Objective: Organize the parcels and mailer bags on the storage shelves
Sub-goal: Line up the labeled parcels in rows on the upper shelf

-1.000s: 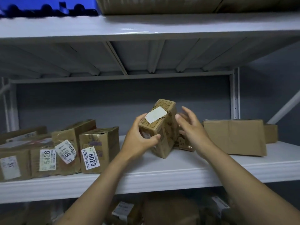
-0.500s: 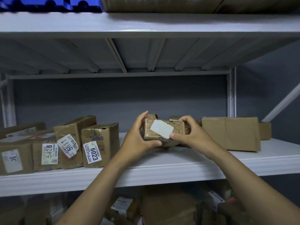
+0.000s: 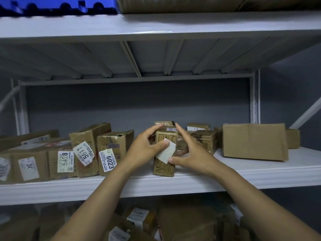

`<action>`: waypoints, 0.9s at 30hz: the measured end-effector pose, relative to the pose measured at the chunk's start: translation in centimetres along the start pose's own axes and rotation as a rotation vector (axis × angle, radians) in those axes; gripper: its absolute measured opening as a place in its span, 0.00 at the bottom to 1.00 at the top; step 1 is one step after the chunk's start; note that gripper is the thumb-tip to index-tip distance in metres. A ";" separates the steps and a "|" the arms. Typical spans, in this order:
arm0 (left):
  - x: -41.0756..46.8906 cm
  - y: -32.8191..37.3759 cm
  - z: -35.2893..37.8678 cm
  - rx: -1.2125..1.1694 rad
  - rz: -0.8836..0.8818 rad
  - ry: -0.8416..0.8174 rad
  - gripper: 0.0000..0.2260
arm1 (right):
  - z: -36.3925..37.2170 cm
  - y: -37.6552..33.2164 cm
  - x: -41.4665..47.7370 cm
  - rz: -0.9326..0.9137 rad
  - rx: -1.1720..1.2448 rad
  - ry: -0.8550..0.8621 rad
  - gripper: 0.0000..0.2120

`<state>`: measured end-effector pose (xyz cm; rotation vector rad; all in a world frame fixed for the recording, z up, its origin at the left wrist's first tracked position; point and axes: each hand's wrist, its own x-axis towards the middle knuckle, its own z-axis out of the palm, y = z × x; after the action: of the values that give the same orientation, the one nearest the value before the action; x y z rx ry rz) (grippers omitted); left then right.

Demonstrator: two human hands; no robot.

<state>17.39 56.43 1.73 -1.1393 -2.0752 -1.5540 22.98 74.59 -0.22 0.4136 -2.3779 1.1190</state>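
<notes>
Parcel (image 3: pixel 164 168): small brown carton, standing upright on the middle shelf (image 3: pixel 173 182) near its front edge, directly between the two grips. We note a blank white label (image 3: pixel 167 152) on its front face, set at a tilt.

Grip status:
- Left grip (image 3: pixel 145 150): closed round the parcel's upper left side. Fingers curl over the top edge and the thumb presses on the label.
- Right grip (image 3: pixel 191 153): not closed. Fingers are straight, pointing up along the parcel's right side, w/ the thumb tip touching the label's lower corner.

Ref. positions:
- Left of left grip: a row of cartons packed side by side. We read the nos. off their labels. Nearest is the 6023 carton (image 3: pixel 112 150), then the 5611 carton (image 3: pixel 88 146) w/ its label tilted, then the 5428 carton (image 3: pixel 64 162). The labels beyond are too blurred to read.
- Behind right grip: several small cartons (image 3: pixel 205 140) toward the shelf rear; count unclear.
- Right of right grip, apart: large plain box (image 3: pixel 253 141), lying flat.
- Above both grips: upper shelf (image 3: pixel 156 26), carrying a blue item (image 3: pixel 52 4) & brown cartons, cut off by the frame.
- Below both grips: lower-level parcels (image 3: pixel 173 223), dim & blurred.
</notes>
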 end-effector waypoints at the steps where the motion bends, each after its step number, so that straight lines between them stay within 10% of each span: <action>1: 0.0 0.1 -0.4 0.041 0.010 0.018 0.23 | 0.2 -0.1 0.2 -0.009 -0.012 0.014 0.46; 10: -0.7 0.9 -5.0 0.851 0.242 0.235 0.19 | 1.9 -1.8 2.6 -0.020 -0.015 -0.014 0.30; 27: -1.0 0.3 -10.4 1.106 -0.038 -0.159 0.35 | 5.6 -4.0 4.5 0.002 0.095 -0.119 0.31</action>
<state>16.06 46.64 5.07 -0.7634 -2.4655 -0.1419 19.39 67.41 1.71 0.5235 -2.4335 1.2442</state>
